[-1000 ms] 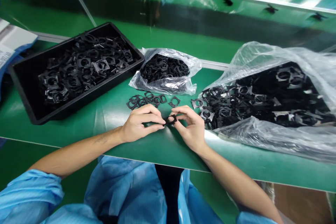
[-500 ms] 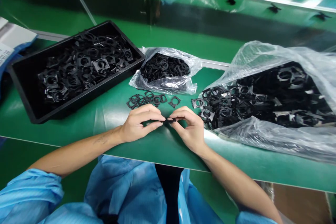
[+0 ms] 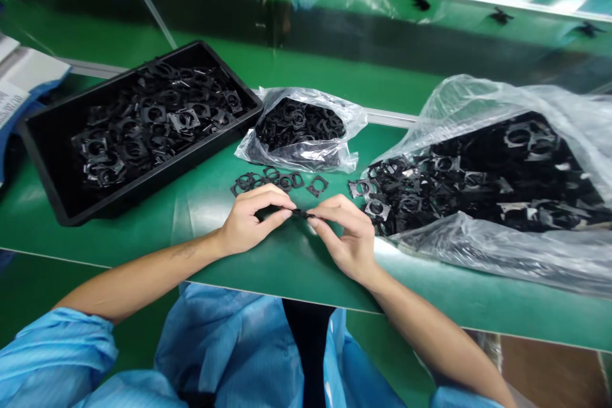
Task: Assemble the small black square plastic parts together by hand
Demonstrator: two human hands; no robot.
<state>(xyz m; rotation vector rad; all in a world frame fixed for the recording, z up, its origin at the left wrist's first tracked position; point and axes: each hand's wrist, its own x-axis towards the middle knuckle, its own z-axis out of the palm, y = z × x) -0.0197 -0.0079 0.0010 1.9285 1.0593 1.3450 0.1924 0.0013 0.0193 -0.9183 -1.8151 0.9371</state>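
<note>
Part [image 3: 301,213], black: sitting between my left hand [image 3: 247,220] and right hand [image 3: 349,233] | both are pinching its opposite ends | I'm judging it light, stiff, possibly brittle; outer edges suiting a hold.

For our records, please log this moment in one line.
left hand: pinching | right hand: pinching | between: black part, details unclear | left: black tray

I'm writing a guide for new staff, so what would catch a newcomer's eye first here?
Probably the two bare hands, left and right, pinching a small black piece between them at the centre. Next, the big clear plastic bag spilling black frames on the right, and the black tray heaped with similar parts on the left.
</note>
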